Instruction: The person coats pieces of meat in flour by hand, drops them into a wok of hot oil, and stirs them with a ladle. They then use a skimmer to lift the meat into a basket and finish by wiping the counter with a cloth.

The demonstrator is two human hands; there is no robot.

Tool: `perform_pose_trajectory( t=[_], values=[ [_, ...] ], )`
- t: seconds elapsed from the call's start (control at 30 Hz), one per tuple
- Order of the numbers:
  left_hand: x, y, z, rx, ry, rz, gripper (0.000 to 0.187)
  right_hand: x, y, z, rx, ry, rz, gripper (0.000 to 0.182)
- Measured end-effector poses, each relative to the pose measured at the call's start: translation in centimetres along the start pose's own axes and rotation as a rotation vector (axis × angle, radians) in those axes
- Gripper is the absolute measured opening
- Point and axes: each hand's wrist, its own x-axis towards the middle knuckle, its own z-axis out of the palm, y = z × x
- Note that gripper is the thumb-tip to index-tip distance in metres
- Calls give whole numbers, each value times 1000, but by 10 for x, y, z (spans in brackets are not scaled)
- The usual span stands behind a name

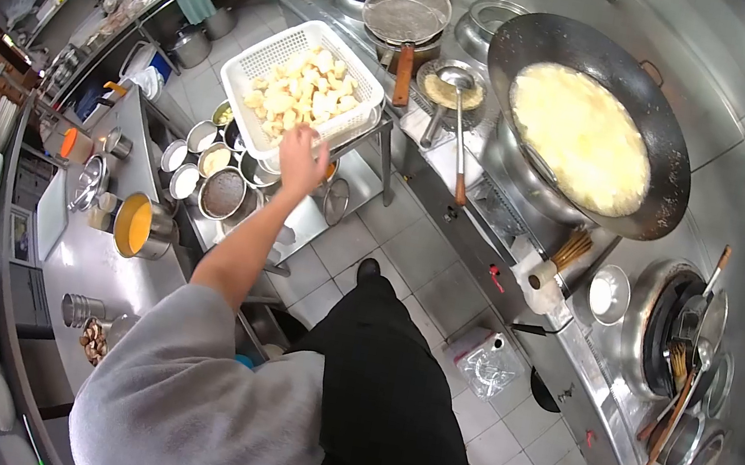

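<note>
My left hand [302, 160] is at the near rim of a white perforated plastic basket [241, 73], its fingers loosely curled and apart. Whether they touch the rim or the food is hard to make out. Pale yellow chunks [309, 96], perhaps potato, are heaped in the basket. Only a small patch of my right arm shows at the bottom edge; my right hand is out of sight. To the right, a large black wok [668, 174] holds pale yellow, foaming contents [580, 139].
A round strainer [407, 12] and a ladle [461, 149] lie along the stove. Several small pots [224, 192] stand below the basket. On the left counter is a metal pot of orange-yellow liquid [134, 225]. A second wok [673, 322] sits at right.
</note>
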Motion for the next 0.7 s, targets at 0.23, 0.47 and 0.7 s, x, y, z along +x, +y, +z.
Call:
perform_pose_trajectory(
  t=[0.23,0.47,0.7],
  values=[
    [-213,-51,23,-157,-565,-562,25,-1,-47,23,-169,-73,-93,13],
    [-355,-109,-31,-187,-1305,-1366,23,-30,-264,204,-347,-259,-906,13],
    [-311,-114,-64,-417,-841,-1637,16,-78,-449,407,-715,210,-1437,57]
  ],
)
